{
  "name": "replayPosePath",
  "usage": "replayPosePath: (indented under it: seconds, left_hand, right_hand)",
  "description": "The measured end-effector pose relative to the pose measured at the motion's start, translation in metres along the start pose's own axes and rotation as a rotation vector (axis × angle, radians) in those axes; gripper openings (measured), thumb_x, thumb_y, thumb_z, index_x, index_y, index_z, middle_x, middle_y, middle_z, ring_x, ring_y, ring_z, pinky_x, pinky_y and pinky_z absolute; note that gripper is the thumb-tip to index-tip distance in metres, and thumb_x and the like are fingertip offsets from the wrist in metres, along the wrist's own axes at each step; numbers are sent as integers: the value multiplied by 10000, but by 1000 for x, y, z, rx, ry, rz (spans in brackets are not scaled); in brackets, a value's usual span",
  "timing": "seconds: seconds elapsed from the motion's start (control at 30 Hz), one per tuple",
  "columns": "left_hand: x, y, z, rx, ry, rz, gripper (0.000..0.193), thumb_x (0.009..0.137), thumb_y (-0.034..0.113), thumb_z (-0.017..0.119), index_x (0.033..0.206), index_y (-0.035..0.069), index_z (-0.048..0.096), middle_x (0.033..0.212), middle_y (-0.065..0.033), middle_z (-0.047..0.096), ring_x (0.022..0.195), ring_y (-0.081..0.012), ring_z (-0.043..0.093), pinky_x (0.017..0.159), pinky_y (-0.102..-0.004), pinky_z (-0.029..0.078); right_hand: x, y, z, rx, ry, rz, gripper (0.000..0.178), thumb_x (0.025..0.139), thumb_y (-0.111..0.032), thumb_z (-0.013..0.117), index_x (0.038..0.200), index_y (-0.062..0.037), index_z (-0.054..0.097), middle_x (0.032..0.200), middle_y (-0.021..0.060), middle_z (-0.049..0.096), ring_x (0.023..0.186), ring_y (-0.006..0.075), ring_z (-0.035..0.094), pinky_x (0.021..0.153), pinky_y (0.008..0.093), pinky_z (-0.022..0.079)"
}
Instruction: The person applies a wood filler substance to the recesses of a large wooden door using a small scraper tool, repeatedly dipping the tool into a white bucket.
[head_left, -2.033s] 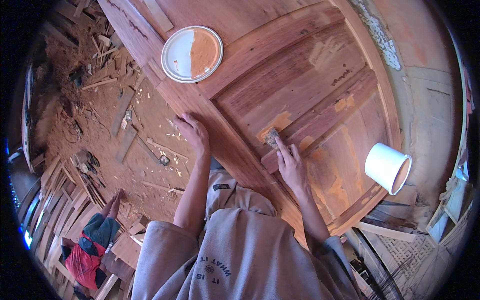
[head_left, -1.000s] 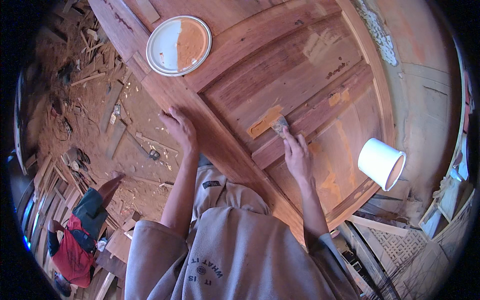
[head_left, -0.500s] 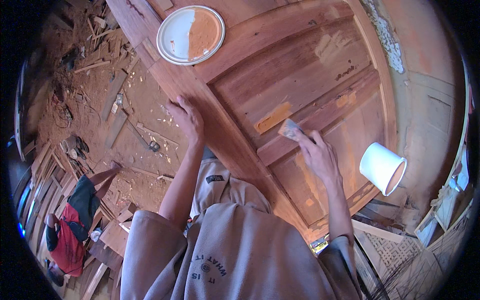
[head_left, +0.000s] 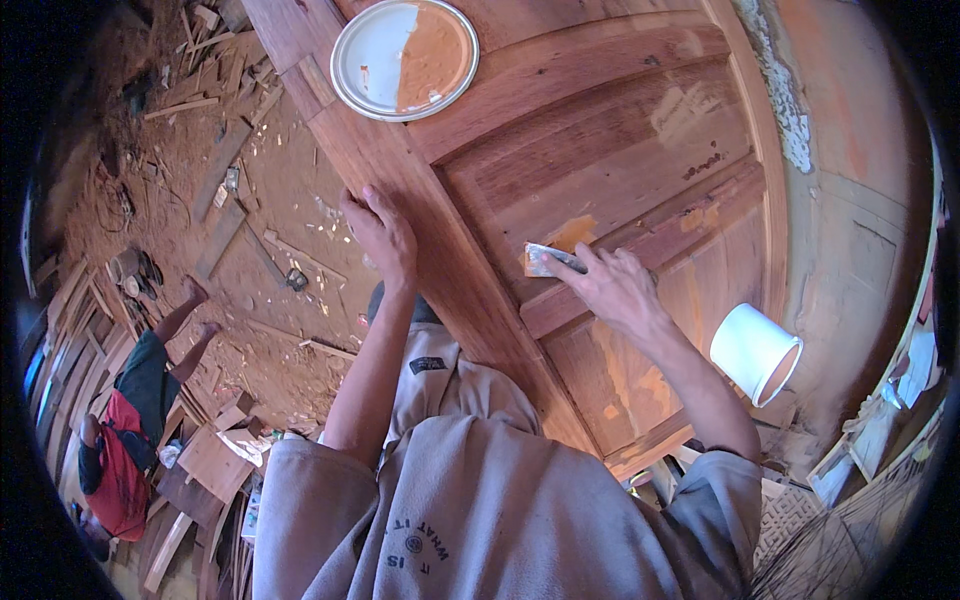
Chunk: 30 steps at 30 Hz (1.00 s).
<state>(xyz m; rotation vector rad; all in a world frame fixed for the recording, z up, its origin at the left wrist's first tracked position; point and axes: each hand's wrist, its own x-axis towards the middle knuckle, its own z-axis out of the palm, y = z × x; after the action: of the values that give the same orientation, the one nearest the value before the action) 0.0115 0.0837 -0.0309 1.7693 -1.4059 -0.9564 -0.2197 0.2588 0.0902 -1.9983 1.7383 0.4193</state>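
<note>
My right hand [head_left: 618, 285] holds a putty knife [head_left: 545, 261], its broad blade smeared with filler. The blade is over a recessed panel of a reddish wooden door [head_left: 470, 290], beside a wet orange-brown patch of filler [head_left: 574, 233]. My left hand [head_left: 385, 238] is closed on the door's left edge, its fingers partly hidden over the side. Farther up the door lies a round white lid [head_left: 372, 60], its right half covered with orange-brown filler.
A white bucket [head_left: 752, 350] lies tilted at the door's right side. Wood scraps [head_left: 225, 235] and shavings litter the dirt floor at left. A person in red and dark clothing [head_left: 128, 450] is at the lower left, near stacked boards [head_left: 75, 370].
My right hand has moved left and slightly down with the putty knife, whose blade now points left. The filler patch looks changed in shape. My left hand stays at the door's edge.
</note>
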Motion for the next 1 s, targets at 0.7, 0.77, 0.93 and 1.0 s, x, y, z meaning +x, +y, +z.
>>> replayPosePath:
  seconds: [0.7, 0.77, 0.93, 1.0]
  left_hand:
    - [1, 10, -4, 29, -14, -12, 598, 1035, 393, 370, 1385, -89, 328, 1323, -320, 473, 1210, -400, 484, 1046, -417, 346]
    - [1, 8, -2, 60, -51, -26, 615, 1035, 395, 371, 1379, -111, 316, 1355, -334, 430, 1250, -411, 443, 1068, -421, 321]
    - [1, 8, -3, 58, -49, -42, 623, 1034, 397, 370, 1377, -119, 308, 1341, -340, 431, 1260, -417, 433, 1079, -421, 312]
    - [1, 8, -2, 44, -54, -30, 622, 1034, 396, 371, 1378, -118, 308, 1341, -339, 430, 1261, -418, 432, 1082, -420, 310]
  right_hand:
    - [-39, 77, -32, 107, -58, 425, 450, 907, -142, 572, 1344, -248, 551, 911, 143, 560, 743, 321, 644, 638, 443, 526]
    - [-51, 44, -9, 243, 21, 418, 458, 922, -152, 570, 1368, -250, 525, 898, 151, 550, 730, 334, 628, 635, 448, 520]
    - [-43, -62, 47, 656, 210, 492, 485, 962, -166, 550, 1433, -226, 452, 921, 177, 526, 785, 378, 580, 672, 467, 498]
    - [-35, -79, 56, 681, 280, 509, 481, 966, -165, 542, 1436, -205, 448, 929, 182, 527, 796, 386, 579, 685, 469, 498]
